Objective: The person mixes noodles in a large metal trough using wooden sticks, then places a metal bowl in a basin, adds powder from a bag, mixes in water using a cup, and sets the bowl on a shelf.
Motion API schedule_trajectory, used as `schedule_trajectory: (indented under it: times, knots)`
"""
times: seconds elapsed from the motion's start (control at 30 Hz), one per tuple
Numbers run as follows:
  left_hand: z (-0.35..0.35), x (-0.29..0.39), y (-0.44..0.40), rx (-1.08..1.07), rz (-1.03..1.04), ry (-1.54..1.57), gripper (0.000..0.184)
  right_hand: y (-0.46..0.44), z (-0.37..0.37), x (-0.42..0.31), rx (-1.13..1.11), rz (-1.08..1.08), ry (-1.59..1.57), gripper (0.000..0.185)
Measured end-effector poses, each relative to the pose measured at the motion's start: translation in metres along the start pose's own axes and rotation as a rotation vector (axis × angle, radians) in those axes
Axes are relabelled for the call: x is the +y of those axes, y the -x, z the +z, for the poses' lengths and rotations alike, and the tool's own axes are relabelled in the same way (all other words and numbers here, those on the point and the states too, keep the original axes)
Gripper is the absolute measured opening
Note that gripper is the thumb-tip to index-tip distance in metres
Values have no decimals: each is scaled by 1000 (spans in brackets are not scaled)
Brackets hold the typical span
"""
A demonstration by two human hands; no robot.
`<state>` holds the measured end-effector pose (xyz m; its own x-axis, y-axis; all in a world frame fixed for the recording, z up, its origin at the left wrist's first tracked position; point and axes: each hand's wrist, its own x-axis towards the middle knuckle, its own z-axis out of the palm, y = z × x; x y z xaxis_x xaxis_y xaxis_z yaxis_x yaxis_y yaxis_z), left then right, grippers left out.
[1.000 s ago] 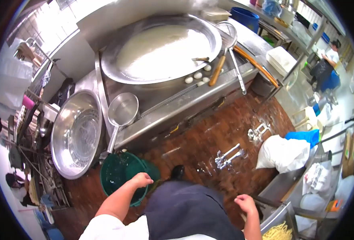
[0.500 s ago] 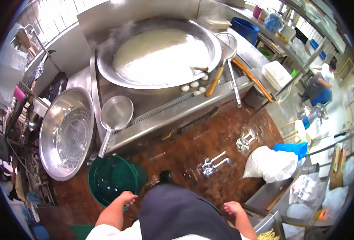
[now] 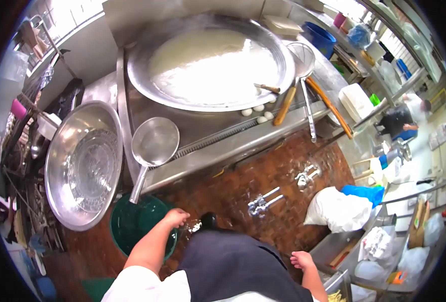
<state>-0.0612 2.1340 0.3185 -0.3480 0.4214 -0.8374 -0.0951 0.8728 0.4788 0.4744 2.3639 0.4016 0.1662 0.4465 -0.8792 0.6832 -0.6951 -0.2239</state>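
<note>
My left hand (image 3: 176, 218) is held over the right rim of a green bucket (image 3: 142, 216), its fingers curled with nothing in them. Low on the right, my right hand (image 3: 300, 259) hangs beside the dark apron (image 3: 233, 261), also loosely curled and bare. A round metal pan with a long handle (image 3: 155, 141) rests on the stove's front left corner, its handle reaching out above the bucket. Behind it stands a huge wok (image 3: 137, 83) of pale, steaming liquid. A wide metal basin (image 3: 57, 171) is tilted up at the left.
Several white eggs (image 3: 258, 107), a wooden-handled tool (image 3: 286, 106) and a wire skimmer (image 3: 306, 103) lie along the stove edge (image 3: 233, 143). Wet patches shine on the brown floor (image 3: 228, 186). A white sack (image 3: 333, 211) sits at right. Another person (image 3: 401, 118) bends in the background.
My left hand has risen and moved forward and right across the bucket. My right hand has shifted slightly. The view has turned a little.
</note>
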Motion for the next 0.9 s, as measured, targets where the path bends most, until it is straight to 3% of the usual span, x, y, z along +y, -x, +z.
schedule_trajectory:
  times: [0.3,0.43,0.53,0.77,0.83,0.9]
  knots:
    - [15,-87,64,365,-292,176,40,-58,8,-58,-302,-90,154,13]
    - [53,-95,110,349,-304,288,26,-107,-24,-73,-250,-12,161,16]
    - [58,-69,147,466,-95,556,20,-145,-42,-89,-274,91,75,11]
    - [17,-16,146,746,305,397,34,-126,-6,-158,-311,-107,121,9]
    - [17,9,147,778,396,282,35,-130,15,-169,-369,-203,198,17]
    - [16,24,144,671,381,218,35,-116,34,-175,-375,-223,165,16]
